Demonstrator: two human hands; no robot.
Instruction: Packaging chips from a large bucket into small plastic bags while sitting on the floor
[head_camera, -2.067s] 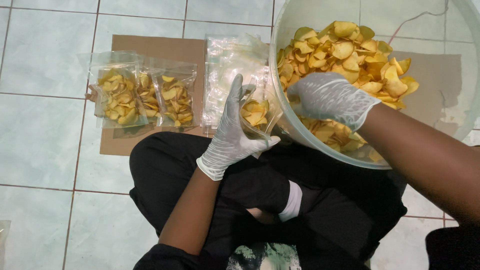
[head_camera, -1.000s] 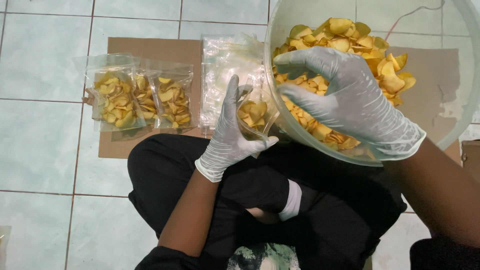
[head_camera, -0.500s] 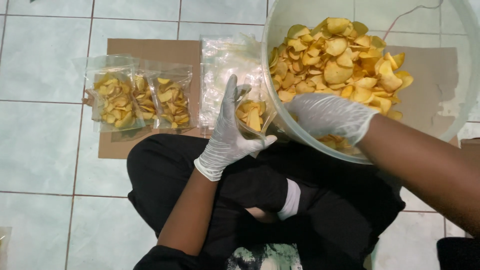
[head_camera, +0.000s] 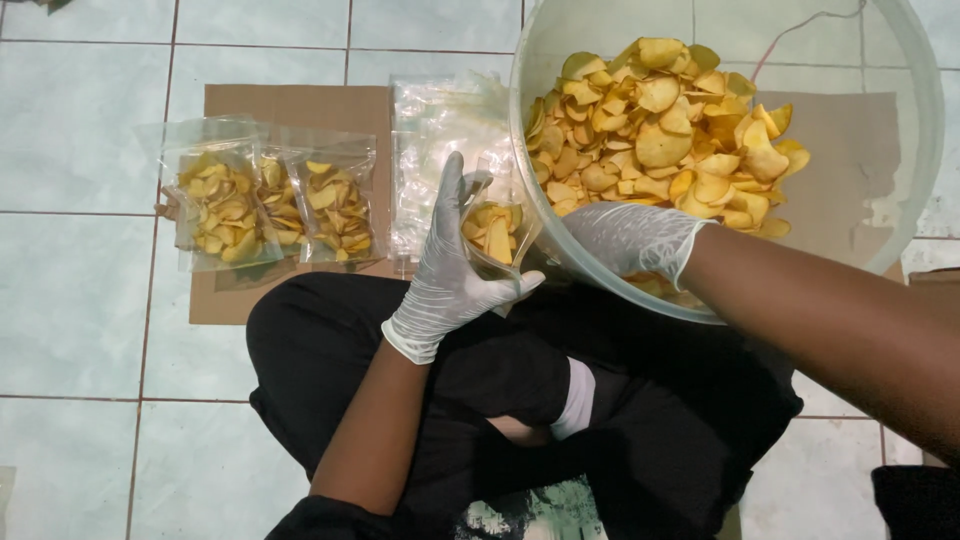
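My left hand (head_camera: 450, 265), in a white glove, grips a small clear plastic bag (head_camera: 495, 232) partly filled with yellow chips, held upright against the outside of a large translucent tub (head_camera: 925, 140). The tub holds a heap of yellow chips (head_camera: 665, 130). My right hand (head_camera: 625, 235), also gloved, reaches down inside the tub at its near wall, fingers buried among the chips; whether it holds any is hidden.
Three filled clear bags of chips (head_camera: 265, 200) lie on a brown cardboard sheet (head_camera: 290, 105) on the tiled floor at left. A stack of empty clear bags (head_camera: 435, 150) lies beside the tub. My crossed legs in black trousers (head_camera: 330, 340) sit below.
My right hand lifted over the chips with fingers spread, then dropped back into the tub near the bag. The left hand and bag stayed in place; the bag holds a few more chips.
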